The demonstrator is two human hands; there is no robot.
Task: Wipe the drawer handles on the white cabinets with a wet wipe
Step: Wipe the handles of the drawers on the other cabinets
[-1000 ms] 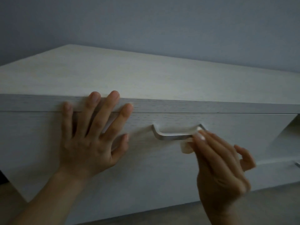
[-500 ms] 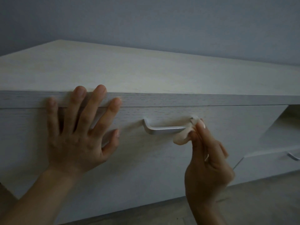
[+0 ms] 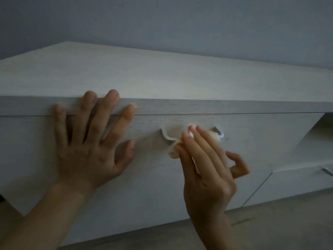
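Note:
A silver drawer handle (image 3: pixel 166 137) sits on the front of the white cabinet (image 3: pixel 162 186), just under its top edge. My right hand (image 3: pixel 207 168) holds a crumpled white wet wipe (image 3: pixel 173 149) against the middle of the handle, hiding the handle's centre; only both ends show. Thumb and fingers pinch the wipe, and the little finger curls away to the right. My left hand (image 3: pixel 91 143) presses flat on the drawer front left of the handle, fingers spread, fingertips reaching the cabinet's top edge.
A second drawer handle (image 3: pixel 327 171) shows at the far right on a lower drawer. An open recess (image 3: pixel 322 127) lies right of the drawer. Below the cabinet is grey floor (image 3: pixel 270 228). A blue-grey wall (image 3: pixel 162 24) rises behind.
My right hand has slid the wipe leftwards from the handle's right end to its middle. My left hand stays pressed on the drawer front.

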